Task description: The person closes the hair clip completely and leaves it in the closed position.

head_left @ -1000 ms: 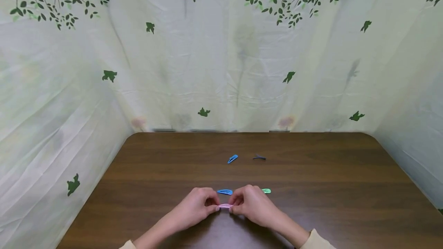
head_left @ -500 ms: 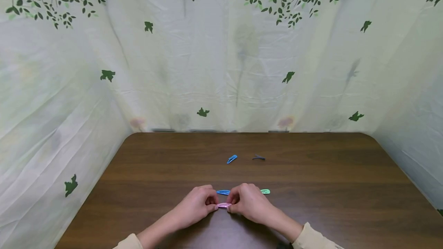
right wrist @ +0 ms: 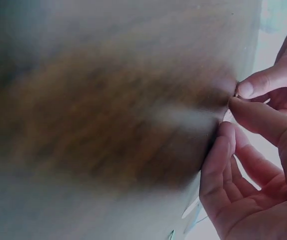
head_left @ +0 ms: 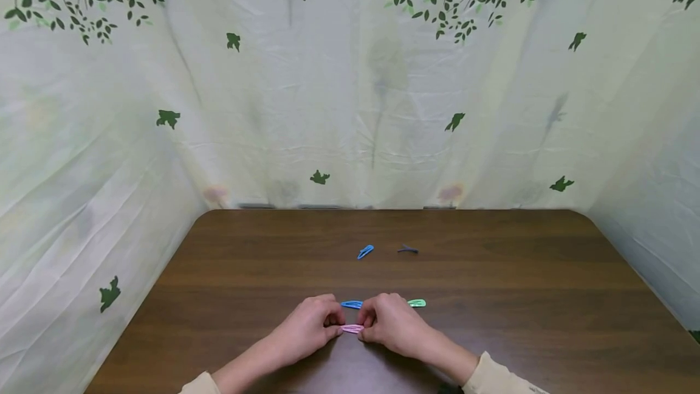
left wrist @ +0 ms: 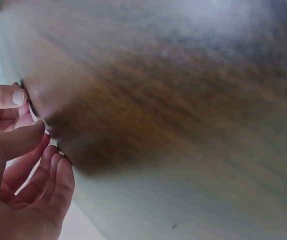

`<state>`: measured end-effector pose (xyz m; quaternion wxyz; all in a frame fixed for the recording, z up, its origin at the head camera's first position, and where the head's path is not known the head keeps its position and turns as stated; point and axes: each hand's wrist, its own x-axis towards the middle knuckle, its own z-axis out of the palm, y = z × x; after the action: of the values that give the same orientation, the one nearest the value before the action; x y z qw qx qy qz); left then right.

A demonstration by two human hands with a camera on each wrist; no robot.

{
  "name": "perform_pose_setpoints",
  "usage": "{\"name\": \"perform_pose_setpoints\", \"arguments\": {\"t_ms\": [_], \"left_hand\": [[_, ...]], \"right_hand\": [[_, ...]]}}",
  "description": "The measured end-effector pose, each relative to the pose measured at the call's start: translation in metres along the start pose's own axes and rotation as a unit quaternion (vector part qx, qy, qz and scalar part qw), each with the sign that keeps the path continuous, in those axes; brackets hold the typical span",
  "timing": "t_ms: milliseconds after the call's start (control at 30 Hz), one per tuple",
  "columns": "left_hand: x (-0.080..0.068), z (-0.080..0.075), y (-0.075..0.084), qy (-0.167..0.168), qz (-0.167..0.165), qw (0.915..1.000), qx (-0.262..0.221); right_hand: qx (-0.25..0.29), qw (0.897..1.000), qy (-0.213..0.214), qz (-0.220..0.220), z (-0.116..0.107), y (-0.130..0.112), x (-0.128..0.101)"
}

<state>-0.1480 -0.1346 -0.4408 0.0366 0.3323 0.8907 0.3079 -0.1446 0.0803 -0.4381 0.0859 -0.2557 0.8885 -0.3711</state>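
A pink hair clip (head_left: 352,328) lies flat near the front of the brown table (head_left: 519,297). My left hand (head_left: 314,325) pinches its left end and my right hand (head_left: 389,323) pinches its right end, fingers curled. Just behind the hands lie a blue clip (head_left: 352,304) and a green clip (head_left: 417,303). In the left wrist view the fingers (left wrist: 28,170) curl at the table edge; the right wrist view shows thumb and fingers (right wrist: 253,120) pinched together, the clip barely visible.
Farther back on the table rest another blue clip (head_left: 364,252) and a dark clip (head_left: 408,250). A pale curtain with green leaf prints (head_left: 350,108) closes in the back and both sides.
Both hands stay on the pink clip, which sits slightly lower and closer to me. The other clips have not moved.
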Motion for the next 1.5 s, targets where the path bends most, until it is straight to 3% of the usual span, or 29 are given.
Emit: {"name": "perform_pose_setpoints", "arguments": {"t_ms": [400, 633, 933, 1233, 1500], "left_hand": [[0.006, -0.022, -0.001, 0.058, -0.001, 0.9982, -0.014], [0.023, -0.033, -0.001, 0.111, -0.004, 0.9938, 0.006], [0.048, -0.032, -0.004, 0.139, -0.045, 0.9892, 0.016], [0.065, -0.024, -0.015, 0.120, -0.091, 0.9885, -0.006], [0.070, -0.018, -0.028, 0.091, -0.107, 0.9898, -0.021]], "right_hand": [[0.043, 0.999, 0.016, 0.015, -0.024, 0.000, -0.004], [0.053, 0.997, 0.046, 0.021, -0.041, 0.003, 0.004], [0.041, 0.994, 0.098, 0.026, -0.046, 0.010, 0.012], [-0.050, 0.991, 0.122, 0.014, -0.048, 0.021, 0.031], [-0.108, 0.988, 0.113, 0.019, -0.054, 0.028, 0.048]]}}
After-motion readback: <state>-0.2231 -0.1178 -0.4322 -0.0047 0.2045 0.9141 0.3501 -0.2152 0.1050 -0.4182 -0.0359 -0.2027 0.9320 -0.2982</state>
